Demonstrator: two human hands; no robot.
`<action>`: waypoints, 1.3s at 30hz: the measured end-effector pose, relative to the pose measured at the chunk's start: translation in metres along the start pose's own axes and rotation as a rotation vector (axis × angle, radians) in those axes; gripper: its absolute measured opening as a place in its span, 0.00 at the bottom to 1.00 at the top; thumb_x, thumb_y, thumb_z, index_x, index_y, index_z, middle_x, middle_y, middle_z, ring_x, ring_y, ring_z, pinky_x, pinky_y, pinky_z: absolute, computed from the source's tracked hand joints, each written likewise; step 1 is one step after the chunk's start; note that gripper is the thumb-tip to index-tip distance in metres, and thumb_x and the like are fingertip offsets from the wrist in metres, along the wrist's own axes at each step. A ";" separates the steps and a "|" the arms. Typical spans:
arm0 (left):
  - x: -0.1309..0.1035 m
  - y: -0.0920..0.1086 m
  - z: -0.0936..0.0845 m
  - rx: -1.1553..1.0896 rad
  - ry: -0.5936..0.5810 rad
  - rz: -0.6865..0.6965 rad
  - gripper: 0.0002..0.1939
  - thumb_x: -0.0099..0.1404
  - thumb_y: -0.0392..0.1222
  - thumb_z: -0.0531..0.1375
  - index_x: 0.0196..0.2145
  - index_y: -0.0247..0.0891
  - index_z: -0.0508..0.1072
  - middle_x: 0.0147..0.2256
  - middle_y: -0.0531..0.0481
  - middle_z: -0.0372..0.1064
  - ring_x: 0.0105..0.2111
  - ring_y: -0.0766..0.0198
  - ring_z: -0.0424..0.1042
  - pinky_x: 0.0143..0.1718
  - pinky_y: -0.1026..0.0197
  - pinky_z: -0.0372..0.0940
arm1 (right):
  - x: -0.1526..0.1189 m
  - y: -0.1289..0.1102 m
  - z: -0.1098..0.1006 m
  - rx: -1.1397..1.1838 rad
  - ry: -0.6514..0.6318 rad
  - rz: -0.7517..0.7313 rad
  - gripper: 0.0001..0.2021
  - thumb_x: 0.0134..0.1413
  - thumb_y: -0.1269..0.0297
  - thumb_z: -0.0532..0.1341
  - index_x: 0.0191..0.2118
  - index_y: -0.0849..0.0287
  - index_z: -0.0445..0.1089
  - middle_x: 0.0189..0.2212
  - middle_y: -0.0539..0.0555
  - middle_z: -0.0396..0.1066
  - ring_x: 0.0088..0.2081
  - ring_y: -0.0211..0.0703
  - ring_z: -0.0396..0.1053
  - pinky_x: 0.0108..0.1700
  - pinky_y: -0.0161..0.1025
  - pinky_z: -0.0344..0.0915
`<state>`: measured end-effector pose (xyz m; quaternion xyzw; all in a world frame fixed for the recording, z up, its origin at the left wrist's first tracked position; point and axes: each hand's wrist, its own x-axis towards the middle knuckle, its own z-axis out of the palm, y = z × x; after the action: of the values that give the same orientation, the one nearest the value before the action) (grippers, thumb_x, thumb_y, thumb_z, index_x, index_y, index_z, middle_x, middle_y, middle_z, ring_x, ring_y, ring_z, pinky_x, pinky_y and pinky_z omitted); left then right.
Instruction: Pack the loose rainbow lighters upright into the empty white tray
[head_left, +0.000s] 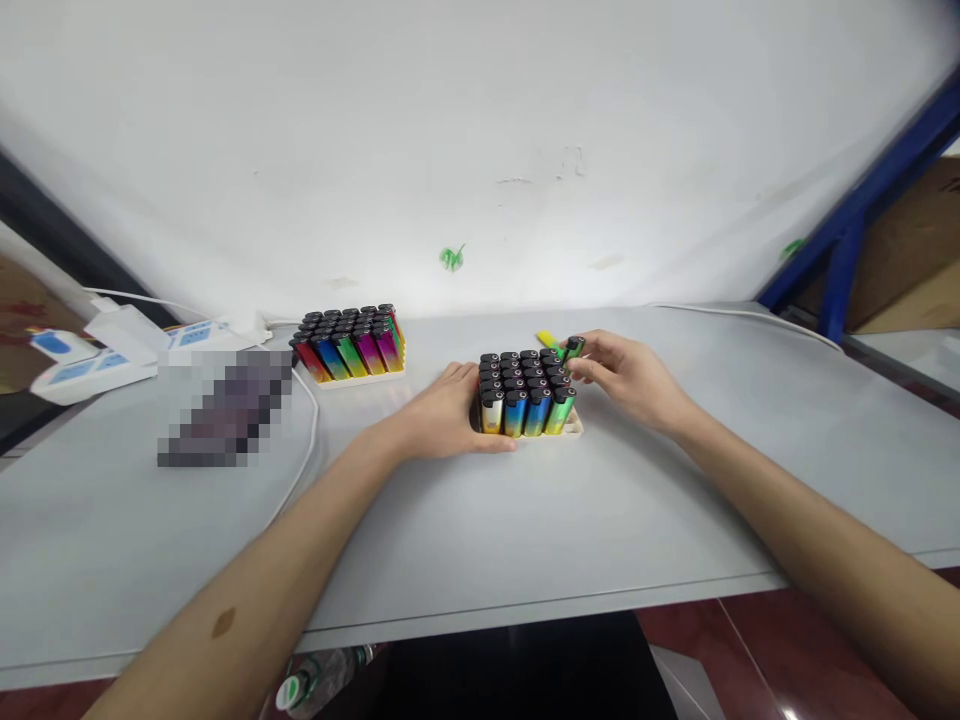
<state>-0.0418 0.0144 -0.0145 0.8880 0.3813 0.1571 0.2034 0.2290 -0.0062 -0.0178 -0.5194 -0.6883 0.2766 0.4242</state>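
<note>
A white tray [576, 428] stands on the table in front of me, with rows of upright lighters [514, 412] with black tops and shiny coloured bodies. My left hand [446, 412] grips the tray's left side, its thumb lying along the front edge. At the tray's right back corner, my right hand [626, 372] pinches a single lighter [574, 347] by its upper part; its lower part is hidden. Along the tray's right side, part of the white floor shows without lighters. Just behind the tray is a yellow and green object [546, 338], partly hidden.
A second tray [367, 379] full of lighters stands at the back left. Left of it are a white power strip [97, 376], a white cable [309, 440] and a pixelated dark object [232, 410]. A wall rises behind the table [450, 545]; a blue frame [847, 250] stands at right.
</note>
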 end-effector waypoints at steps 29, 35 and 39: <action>0.000 0.000 0.000 0.006 0.004 0.022 0.42 0.51 0.62 0.67 0.59 0.41 0.63 0.55 0.43 0.66 0.58 0.43 0.62 0.58 0.44 0.60 | 0.011 0.032 -0.011 -0.770 0.020 0.076 0.21 0.59 0.49 0.58 0.48 0.61 0.69 0.45 0.64 0.71 0.49 0.59 0.67 0.49 0.51 0.65; 0.000 0.002 -0.002 0.015 -0.005 0.030 0.41 0.52 0.62 0.67 0.59 0.42 0.63 0.54 0.43 0.67 0.58 0.44 0.63 0.58 0.44 0.60 | 0.012 0.036 -0.022 -0.797 0.048 0.122 0.13 0.57 0.54 0.61 0.39 0.59 0.72 0.45 0.64 0.73 0.51 0.61 0.67 0.50 0.52 0.64; 0.000 0.001 -0.001 0.016 0.001 0.027 0.41 0.52 0.62 0.67 0.59 0.42 0.63 0.54 0.43 0.67 0.58 0.45 0.63 0.58 0.45 0.60 | 0.012 0.025 -0.030 -0.433 0.162 0.266 0.12 0.51 0.55 0.66 0.38 0.56 0.70 0.41 0.57 0.75 0.44 0.53 0.72 0.43 0.47 0.66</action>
<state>-0.0420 0.0140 -0.0132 0.8946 0.3708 0.1569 0.1940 0.2659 0.0107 -0.0204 -0.7044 -0.6210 0.1340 0.3167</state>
